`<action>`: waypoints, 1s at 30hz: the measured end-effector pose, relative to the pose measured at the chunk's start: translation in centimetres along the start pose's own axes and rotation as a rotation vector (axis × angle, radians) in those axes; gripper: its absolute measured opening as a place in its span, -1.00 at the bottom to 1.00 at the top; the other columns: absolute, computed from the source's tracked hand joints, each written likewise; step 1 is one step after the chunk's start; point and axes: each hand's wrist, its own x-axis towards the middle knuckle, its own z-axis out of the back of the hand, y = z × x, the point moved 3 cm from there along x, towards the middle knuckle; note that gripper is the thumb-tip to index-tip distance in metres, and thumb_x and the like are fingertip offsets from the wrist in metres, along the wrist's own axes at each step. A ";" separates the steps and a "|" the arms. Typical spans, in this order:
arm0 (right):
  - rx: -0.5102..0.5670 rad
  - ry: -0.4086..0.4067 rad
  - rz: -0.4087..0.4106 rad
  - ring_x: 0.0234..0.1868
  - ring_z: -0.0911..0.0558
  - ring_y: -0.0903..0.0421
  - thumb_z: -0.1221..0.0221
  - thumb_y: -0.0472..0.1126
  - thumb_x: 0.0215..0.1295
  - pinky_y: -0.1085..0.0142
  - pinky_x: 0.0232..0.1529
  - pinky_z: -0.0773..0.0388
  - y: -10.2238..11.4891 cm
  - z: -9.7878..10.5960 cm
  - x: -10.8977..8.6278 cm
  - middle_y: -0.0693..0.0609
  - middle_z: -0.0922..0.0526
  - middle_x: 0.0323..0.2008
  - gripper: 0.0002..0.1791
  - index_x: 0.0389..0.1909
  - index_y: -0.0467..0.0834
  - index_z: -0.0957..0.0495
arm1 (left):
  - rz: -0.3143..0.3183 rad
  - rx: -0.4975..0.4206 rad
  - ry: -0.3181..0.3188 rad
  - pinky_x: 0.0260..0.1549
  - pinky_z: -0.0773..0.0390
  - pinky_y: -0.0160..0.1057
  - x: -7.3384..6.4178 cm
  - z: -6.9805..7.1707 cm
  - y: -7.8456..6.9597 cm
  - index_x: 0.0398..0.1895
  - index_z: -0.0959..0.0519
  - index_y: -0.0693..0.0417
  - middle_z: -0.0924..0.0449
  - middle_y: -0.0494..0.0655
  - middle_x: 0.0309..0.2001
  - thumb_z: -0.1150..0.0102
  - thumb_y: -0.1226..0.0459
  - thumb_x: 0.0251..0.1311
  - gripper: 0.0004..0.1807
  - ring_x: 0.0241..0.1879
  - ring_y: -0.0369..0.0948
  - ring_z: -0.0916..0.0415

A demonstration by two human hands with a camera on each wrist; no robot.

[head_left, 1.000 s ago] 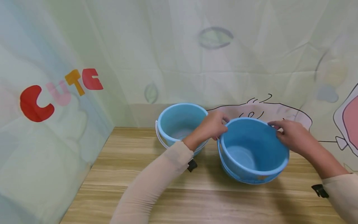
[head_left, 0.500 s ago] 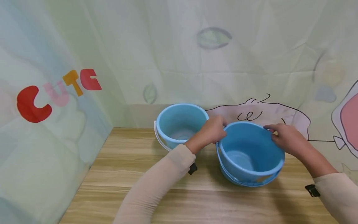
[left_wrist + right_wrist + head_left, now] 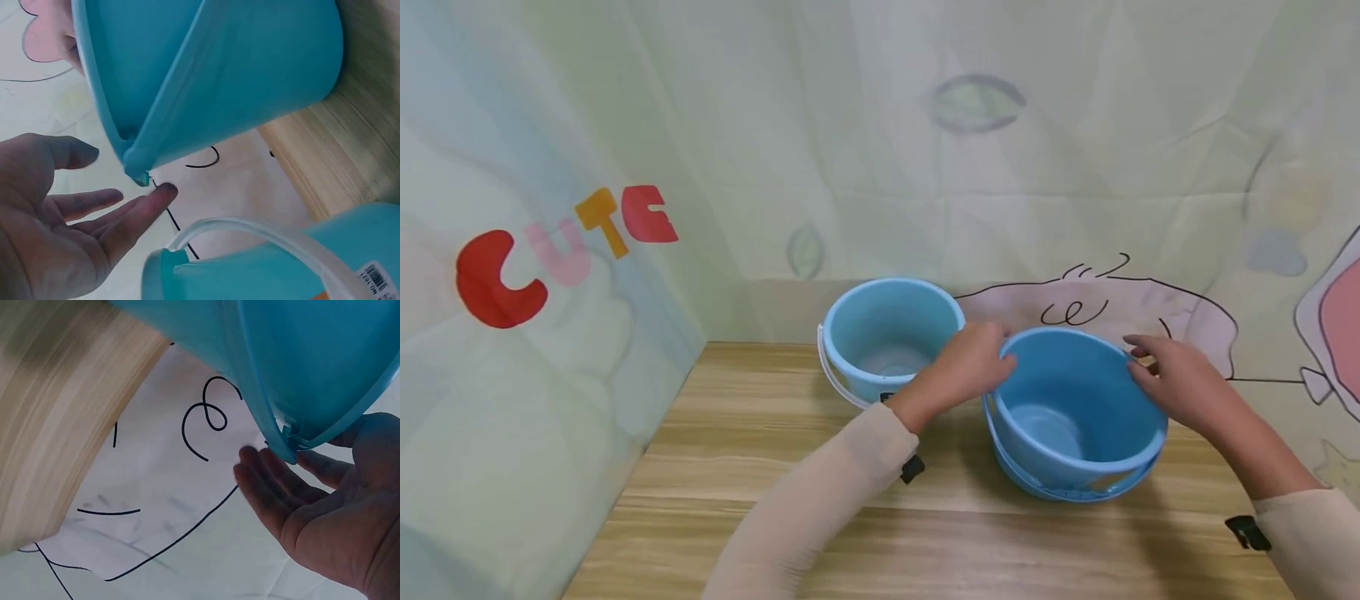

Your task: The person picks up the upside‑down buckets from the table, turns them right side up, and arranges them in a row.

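Observation:
A larger blue bucket (image 3: 1082,400) stands on the wooden table, its handle lowered against the near side. My left hand (image 3: 972,360) is beside its left rim; in the left wrist view that hand (image 3: 69,219) has its fingers and thumb spread, with a gap to the rim by the handle joint. At the far right rim is my right hand (image 3: 1180,379), fingers loosely extended. In the right wrist view, this hand's (image 3: 337,512) fingertips lie just outside the rim at the handle joint. A smaller light blue bucket (image 3: 857,367) with a white handle stands to the left, partly hidden by my left arm.
A printed cloth backdrop (image 3: 880,167) hangs behind and left of the wooden table (image 3: 737,442). Its bottom runs along the table's back edge, close behind both buckets. A barcode label (image 3: 375,280) shows on the smaller bucket.
The larger bucket has come slightly nearer and sits lower in view. Both hands have loosened from its rim, their fingers now spread. The smaller bucket has stayed in place.

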 end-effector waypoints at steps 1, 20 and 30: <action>0.015 -0.004 -0.010 0.12 -0.55 -0.57 -0.10 -0.14 0.55 -0.29 -0.15 -0.67 -0.2 0.0 -0.4 -0.57 -0.44 0.25 -0.37 0.44 -0.46 -0.25 | -0.016 0.005 -0.002 -0.45 -0.54 -0.34 -0.3 0.0 -0.1 -0.15 -0.61 0.08 -0.55 -0.13 -0.42 -0.14 0.23 0.45 -0.88 -0.45 -0.26 -0.51; 0.308 -0.026 -0.096 0.36 -0.13 -0.75 0.05 0.05 0.64 -0.54 0.07 -0.32 -0.7 -2.4 -7.2 -0.61 0.11 0.52 -0.09 0.65 -0.25 0.37 | -0.037 -0.271 -0.089 0.37 -0.46 0.01 -6.9 -2.1 0.3 0.64 -0.06 0.00 -0.22 -0.01 0.57 -0.28 -0.04 0.35 -0.07 0.54 -0.07 -0.20; 0.311 -0.059 -0.041 0.49 -0.07 -0.61 0.03 -0.15 0.65 -0.33 0.11 -0.27 -0.2 -3.2 -8.0 -0.51 0.13 0.58 -0.26 0.60 -0.42 0.10 | -0.009 -0.313 -0.065 0.28 -0.54 -0.11 -7.6 -3.8 0.1 0.64 -0.10 0.03 -0.28 -0.07 0.54 -0.27 0.12 0.38 -0.15 0.45 -0.17 -0.34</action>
